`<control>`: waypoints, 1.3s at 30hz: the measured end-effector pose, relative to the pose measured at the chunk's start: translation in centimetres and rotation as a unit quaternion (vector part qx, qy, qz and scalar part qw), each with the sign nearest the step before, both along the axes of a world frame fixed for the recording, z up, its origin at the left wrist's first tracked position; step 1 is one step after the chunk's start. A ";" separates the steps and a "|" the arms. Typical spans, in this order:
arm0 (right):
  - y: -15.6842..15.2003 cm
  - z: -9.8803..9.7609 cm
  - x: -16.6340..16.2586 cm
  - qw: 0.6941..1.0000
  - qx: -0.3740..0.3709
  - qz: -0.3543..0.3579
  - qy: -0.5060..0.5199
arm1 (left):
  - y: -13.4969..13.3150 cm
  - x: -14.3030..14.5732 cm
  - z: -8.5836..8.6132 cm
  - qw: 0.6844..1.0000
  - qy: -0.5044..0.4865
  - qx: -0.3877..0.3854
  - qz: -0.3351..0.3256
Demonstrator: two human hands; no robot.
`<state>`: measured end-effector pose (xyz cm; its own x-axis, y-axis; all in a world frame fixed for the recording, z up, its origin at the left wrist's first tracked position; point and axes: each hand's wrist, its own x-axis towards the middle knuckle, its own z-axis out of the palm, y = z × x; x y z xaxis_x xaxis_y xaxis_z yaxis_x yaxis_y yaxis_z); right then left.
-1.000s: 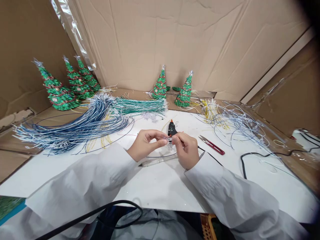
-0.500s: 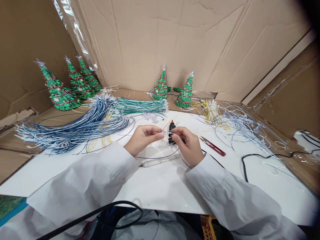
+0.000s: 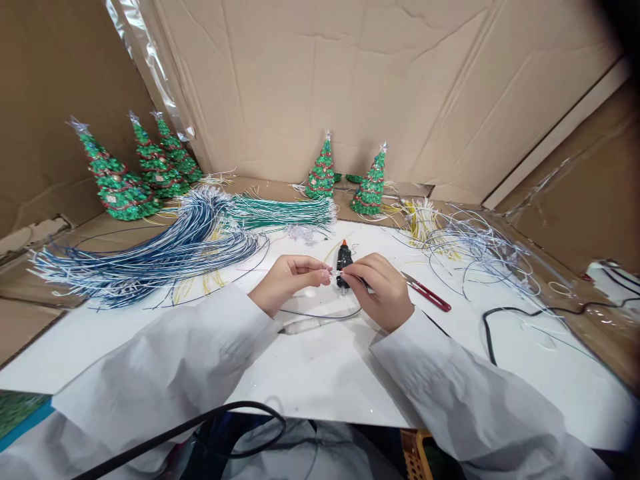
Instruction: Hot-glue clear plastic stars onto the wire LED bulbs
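My left hand (image 3: 287, 281) is closed in a pinch on a small, pale, translucent piece (image 3: 333, 275), too small to name surely. Facing it, my right hand (image 3: 383, 292) pinches a thin wire with a white end, the fingertips of both hands nearly meeting. A dark blue wire (image 3: 320, 315) curves below the hands; where its ends run is partly hidden. Just behind the fingertips lies a black glue gun (image 3: 344, 255) with an orange tip. A clear, pen-like tool (image 3: 307, 325) rests nearer to me, and red-handled thread snips (image 3: 430, 295) lie to the right.
Blue-and-white wires (image 3: 145, 260) and green wires (image 3: 285, 212) lie in bundles at left and centre. Tangled wires (image 3: 490, 247) spread at right. Several small Christmas trees (image 3: 370, 187) stand along the cardboard wall (image 3: 325, 80). A black cable (image 3: 493, 327) crosses the right side.
Both hands have shifted slightly down, and the right fingers have drawn closer together around the wire end. The wire's curve has moved a little. The things on the table stay put.
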<state>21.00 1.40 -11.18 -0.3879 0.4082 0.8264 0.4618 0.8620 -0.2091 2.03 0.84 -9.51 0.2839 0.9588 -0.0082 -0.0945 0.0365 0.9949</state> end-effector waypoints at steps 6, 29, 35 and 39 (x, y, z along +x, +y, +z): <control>-0.1 0.1 0.1 0.999 0.013 0.026 -0.035 | -0.2 0.2 0.1 1.000 -0.003 0.002 -0.002; -0.8 0.4 -0.4 0.996 -0.080 0.027 -0.011 | 0.0 0.0 -0.3 0.991 0.079 0.112 -0.008; -0.9 0.3 -0.6 0.996 -0.084 0.020 -0.006 | 0.0 0.0 -0.3 0.990 0.083 0.115 -0.010; -1.0 0.1 -0.6 0.996 -0.087 0.019 -0.007 | 0.0 -0.1 -0.4 0.990 0.084 0.113 -0.011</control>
<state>20.41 0.44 -11.06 -0.4167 0.5298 0.7387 0.4339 0.8300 -0.3505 1.97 0.88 -9.92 0.3180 0.9350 0.1569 0.0705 -0.1884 0.9796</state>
